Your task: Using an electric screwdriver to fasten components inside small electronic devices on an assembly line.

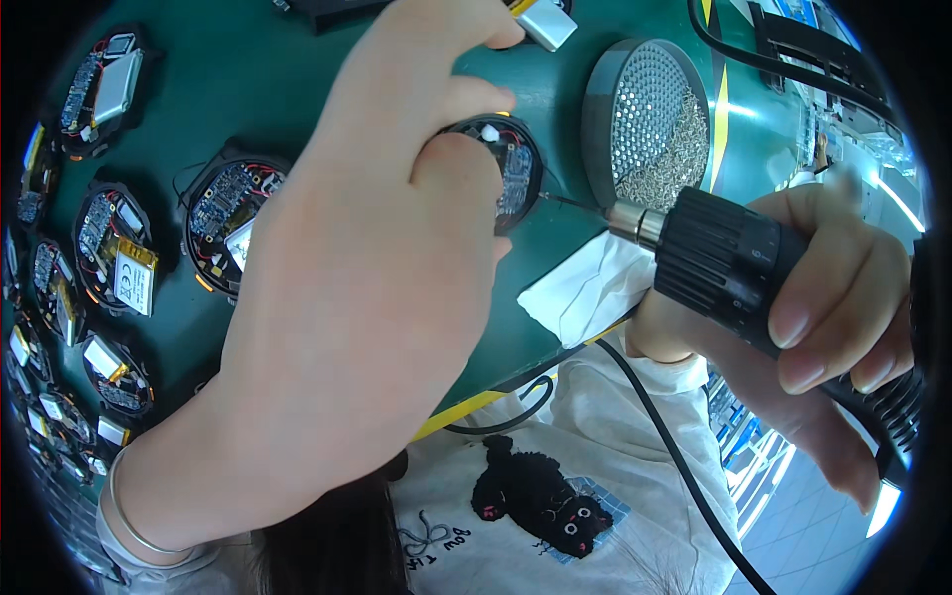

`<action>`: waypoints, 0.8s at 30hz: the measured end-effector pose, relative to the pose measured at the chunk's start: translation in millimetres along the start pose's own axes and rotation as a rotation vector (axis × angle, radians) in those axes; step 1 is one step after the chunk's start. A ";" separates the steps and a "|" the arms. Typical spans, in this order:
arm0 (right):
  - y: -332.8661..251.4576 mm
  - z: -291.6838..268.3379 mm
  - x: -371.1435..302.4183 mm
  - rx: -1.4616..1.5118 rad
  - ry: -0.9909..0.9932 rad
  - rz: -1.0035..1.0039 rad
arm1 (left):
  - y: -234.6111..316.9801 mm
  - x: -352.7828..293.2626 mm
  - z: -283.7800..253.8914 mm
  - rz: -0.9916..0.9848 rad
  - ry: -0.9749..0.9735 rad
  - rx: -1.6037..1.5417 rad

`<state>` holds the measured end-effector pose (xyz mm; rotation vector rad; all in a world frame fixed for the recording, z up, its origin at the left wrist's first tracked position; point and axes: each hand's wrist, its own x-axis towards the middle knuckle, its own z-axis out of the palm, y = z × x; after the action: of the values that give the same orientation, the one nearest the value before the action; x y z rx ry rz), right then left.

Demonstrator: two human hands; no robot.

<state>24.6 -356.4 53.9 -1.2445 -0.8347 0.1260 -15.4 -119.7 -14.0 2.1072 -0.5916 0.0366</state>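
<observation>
My left hand [382, 213] reaches across the middle, its fingers closed around the rim of a round black electronic housing [518, 177] with a circuit board inside. Part of that housing is hidden by the thumb and palm. In my right hand [843, 283] is a black electric screwdriver [729, 258], held level and pointing left. Its thin bit reaches the housing's right edge; whether it touches a screw is too small to tell. Past my left fingertips, at the top edge, lies a silver battery pouch [545, 24] with yellow tape.
A round grey tray [600, 124] with a perforated floor holds many tiny screws. A folded white paper [585, 288] lies near the table's yellow-taped edge [461, 412]. Several similar round housings [119, 248] with boards and batteries spread leftward. A black cable [659, 436] hangs across my lap.
</observation>
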 end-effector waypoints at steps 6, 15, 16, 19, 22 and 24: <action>0.4 8.6 18.6 0.055 0.004 0.051 | -0.6 -1.9 -11.4 0.012 -0.112 0.125; -2.1 -1.0 6.1 0.081 0.045 -0.043 | 0.4 -4.2 1.4 0.029 -0.137 0.160; -0.8 -1.9 4.4 0.081 0.048 -0.040 | 0.6 -3.0 3.2 0.034 -0.139 0.157; 4.5 -0.6 -0.9 0.076 0.131 -0.218 | 1.9 -4.0 3.0 0.031 -0.135 0.168; 5.0 0.1 -4.2 0.078 0.148 -0.227 | 1.1 -4.5 0.2 0.018 -0.138 0.179; 7.1 1.9 -7.0 0.079 0.152 -0.230 | 2.7 -2.8 -0.3 0.026 -0.134 0.186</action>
<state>20.9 -356.0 44.4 -1.0620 -0.8265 -0.1191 -19.0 -119.6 -12.4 2.2954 -0.7187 -0.0369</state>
